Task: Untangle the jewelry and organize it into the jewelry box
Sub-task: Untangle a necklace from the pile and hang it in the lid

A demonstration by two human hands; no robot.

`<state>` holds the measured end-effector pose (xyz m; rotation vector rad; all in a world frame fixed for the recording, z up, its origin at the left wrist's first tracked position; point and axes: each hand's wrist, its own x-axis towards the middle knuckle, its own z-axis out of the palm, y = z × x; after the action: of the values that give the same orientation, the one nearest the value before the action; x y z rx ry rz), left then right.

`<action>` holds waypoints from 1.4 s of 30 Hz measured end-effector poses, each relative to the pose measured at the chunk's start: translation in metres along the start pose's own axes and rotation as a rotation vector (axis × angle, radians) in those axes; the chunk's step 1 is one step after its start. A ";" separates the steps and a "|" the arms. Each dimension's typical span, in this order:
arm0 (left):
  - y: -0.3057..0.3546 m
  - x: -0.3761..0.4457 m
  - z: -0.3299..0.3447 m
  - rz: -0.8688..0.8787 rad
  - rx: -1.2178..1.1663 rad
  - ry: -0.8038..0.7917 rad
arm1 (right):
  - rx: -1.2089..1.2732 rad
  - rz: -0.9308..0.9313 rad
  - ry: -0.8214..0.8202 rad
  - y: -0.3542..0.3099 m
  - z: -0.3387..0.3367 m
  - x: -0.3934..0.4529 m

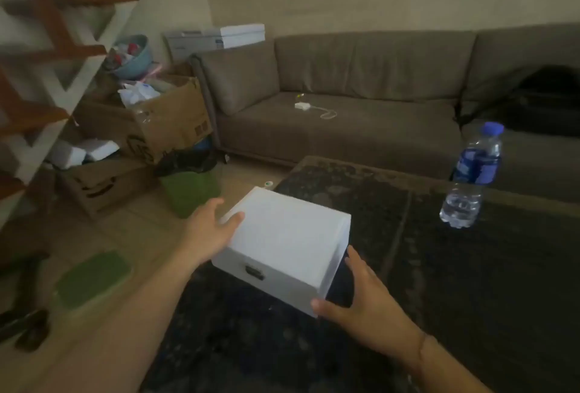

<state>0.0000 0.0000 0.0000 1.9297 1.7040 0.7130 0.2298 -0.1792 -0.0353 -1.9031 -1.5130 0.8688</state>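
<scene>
Grip: both hands open, fingers spread, bracketing the white jewelry box (pixel 284 243). Left hand (pixel 209 232) lies against the box's left side, thumb up on the lid edge. Right hand (pixel 365 304) cups the near right corner, thumb touching that corner. Neither hand is closed round it; whether the box is lifted or resting cannot be told for sure, but it looks seated on the near left corner of the dark table (pixel 439 282).

Left to right: cardboard boxes (pixel 163 119) and a green bin (pixel 191 191) on the floor; then the box between the hands; a grey sofa (pixel 345 104) behind; a water bottle (pixel 472 177) standing on the table, well apart to the right.

Lid is shut, dark latch (pixel 253 272) on the side facing the person. No jewelry visible.

Handling, as a judgement: rigid, smooth-sided, probably light to moderate, contents loose inside. Smooth walls may slip under a flat palm, so hold low on opposite sides and keep it level. To open, steady with one hand and work the latch with the other.
</scene>
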 end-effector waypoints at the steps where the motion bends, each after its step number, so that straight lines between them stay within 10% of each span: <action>1: -0.008 -0.001 0.002 -0.065 -0.066 -0.056 | 0.047 0.016 0.016 -0.001 0.007 0.003; 12: -0.005 -0.035 0.010 -0.114 -0.316 -0.241 | 0.272 0.058 0.210 0.011 0.029 -0.015; 25: 0.153 -0.233 0.074 0.333 0.145 -0.735 | 0.110 0.330 0.460 0.117 -0.105 -0.253; 38: 0.159 -0.270 0.102 0.320 0.258 -0.586 | 0.208 0.307 0.606 0.144 -0.102 -0.301; 42: 0.159 -0.270 0.101 0.318 0.264 -0.603 | 0.234 0.327 0.933 0.144 -0.066 -0.306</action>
<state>0.1593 -0.2882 0.0059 2.3155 1.1727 -0.0231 0.3215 -0.5110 -0.0572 -1.9660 -0.5309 0.1736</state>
